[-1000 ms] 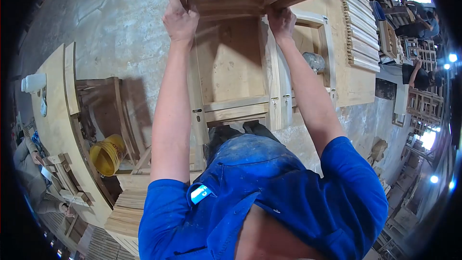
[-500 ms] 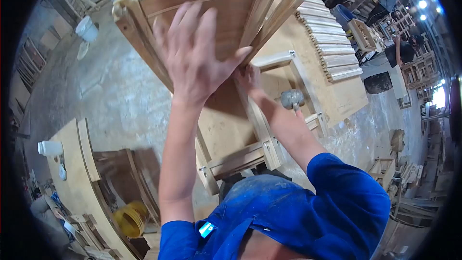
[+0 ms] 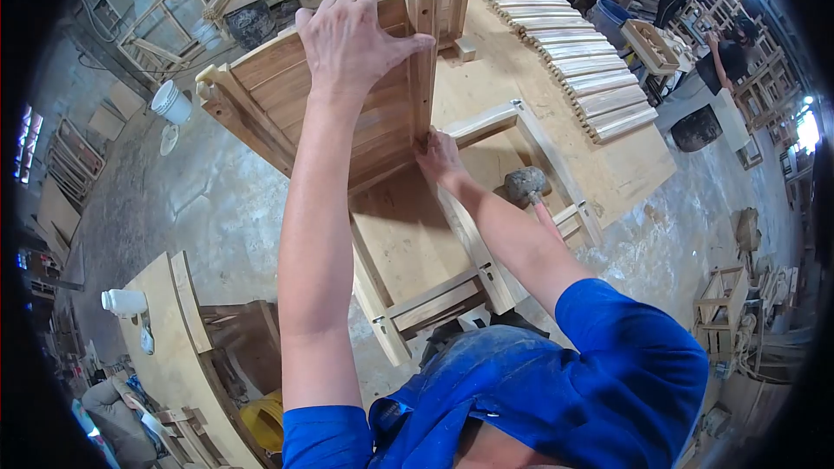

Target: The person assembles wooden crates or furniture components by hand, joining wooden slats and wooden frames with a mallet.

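I hold a slatted wooden panel (image 3: 287, 95) upright on edge over the workbench (image 3: 625, 165). My left hand (image 3: 352, 35) grips its top edge beside a notched post (image 3: 423, 43). My right hand (image 3: 439, 156) holds the foot of that post where it meets a wooden frame (image 3: 460, 234) lying flat on the bench. A rubber mallet (image 3: 526, 184) lies on the bench just right of my right forearm.
A row of curved slats (image 3: 565, 52) lies at the bench's far side. A white bucket (image 3: 171, 102) stands on the concrete floor to the left, a yellow bucket (image 3: 261, 421) near my legs. Other people (image 3: 730, 56) work at the far right. Curved boards (image 3: 165, 347) sit lower left.
The panel has swung down from overhead to stand on edge on the frame. My left hand went from spread across its face to gripping the top edge. My right hand stayed at the post's foot.
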Action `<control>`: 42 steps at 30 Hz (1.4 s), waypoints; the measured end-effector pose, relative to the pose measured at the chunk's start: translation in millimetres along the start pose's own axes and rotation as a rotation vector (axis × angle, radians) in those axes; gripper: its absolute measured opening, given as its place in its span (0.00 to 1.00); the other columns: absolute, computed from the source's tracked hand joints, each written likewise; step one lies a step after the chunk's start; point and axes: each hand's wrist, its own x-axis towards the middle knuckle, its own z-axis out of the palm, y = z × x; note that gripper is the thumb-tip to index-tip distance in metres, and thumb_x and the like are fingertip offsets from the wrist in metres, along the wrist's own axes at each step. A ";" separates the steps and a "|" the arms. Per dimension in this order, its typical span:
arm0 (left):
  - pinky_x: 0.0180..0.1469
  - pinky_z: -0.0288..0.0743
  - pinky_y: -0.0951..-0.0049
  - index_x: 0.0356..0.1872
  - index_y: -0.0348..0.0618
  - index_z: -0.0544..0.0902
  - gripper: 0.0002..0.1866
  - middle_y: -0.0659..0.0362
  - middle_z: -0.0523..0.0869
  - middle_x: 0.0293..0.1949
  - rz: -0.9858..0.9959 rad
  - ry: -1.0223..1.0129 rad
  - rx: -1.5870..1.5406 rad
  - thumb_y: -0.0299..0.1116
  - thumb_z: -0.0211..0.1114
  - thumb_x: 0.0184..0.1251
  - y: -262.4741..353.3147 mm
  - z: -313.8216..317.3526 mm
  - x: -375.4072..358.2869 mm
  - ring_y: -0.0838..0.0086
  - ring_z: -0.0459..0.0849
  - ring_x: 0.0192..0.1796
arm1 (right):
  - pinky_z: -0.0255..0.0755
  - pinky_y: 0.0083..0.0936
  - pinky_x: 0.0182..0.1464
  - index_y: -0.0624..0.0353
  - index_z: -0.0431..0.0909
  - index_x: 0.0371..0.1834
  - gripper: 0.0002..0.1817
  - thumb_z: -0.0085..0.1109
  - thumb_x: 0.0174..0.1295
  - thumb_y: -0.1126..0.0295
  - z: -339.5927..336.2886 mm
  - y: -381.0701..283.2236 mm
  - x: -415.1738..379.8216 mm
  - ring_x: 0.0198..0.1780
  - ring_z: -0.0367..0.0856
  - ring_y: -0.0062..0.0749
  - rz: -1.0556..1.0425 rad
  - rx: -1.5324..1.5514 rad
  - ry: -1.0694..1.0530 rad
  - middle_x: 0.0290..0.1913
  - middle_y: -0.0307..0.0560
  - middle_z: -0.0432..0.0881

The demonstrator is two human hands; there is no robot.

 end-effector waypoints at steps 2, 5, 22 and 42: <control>0.45 0.66 0.60 0.29 0.45 0.83 0.41 0.60 0.84 0.26 -0.008 -0.012 0.010 0.77 0.75 0.29 -0.5 1.9 -0.7 0.68 0.84 0.33 | 0.75 0.40 0.38 0.63 0.78 0.36 0.13 0.68 0.58 0.64 -7.9 2.3 -0.3 0.35 0.83 0.54 -0.001 -0.032 0.007 0.33 0.59 0.83; 0.45 0.66 0.59 0.30 0.45 0.82 0.44 0.60 0.85 0.27 -0.023 -0.034 0.034 0.80 0.73 0.29 2.6 -1.5 1.5 0.67 0.83 0.34 | 0.77 0.40 0.39 0.64 0.79 0.39 0.19 0.70 0.58 0.58 -64.9 -4.8 -36.6 0.38 0.84 0.54 0.040 0.010 -0.073 0.37 0.59 0.85; 0.44 0.65 0.62 0.24 0.48 0.80 0.38 0.62 0.80 0.22 -0.039 0.021 -0.028 0.73 0.80 0.25 -0.4 -1.8 1.3 0.68 0.81 0.29 | 0.76 0.32 0.44 0.62 0.77 0.57 0.25 0.66 0.63 0.57 -307.8 -48.5 -46.4 0.37 0.80 0.28 0.233 0.296 -0.186 0.38 0.41 0.82; 0.41 0.77 0.57 0.25 0.48 0.87 0.31 0.55 0.86 0.26 -0.059 0.015 -0.251 0.64 0.81 0.28 -2.9 -6.4 -2.3 0.60 0.85 0.32 | 0.70 0.47 0.53 0.67 0.79 0.48 0.22 0.56 0.61 0.58 -360.5 -159.8 58.6 0.51 0.79 0.56 -0.248 -0.477 -0.041 0.44 0.65 0.81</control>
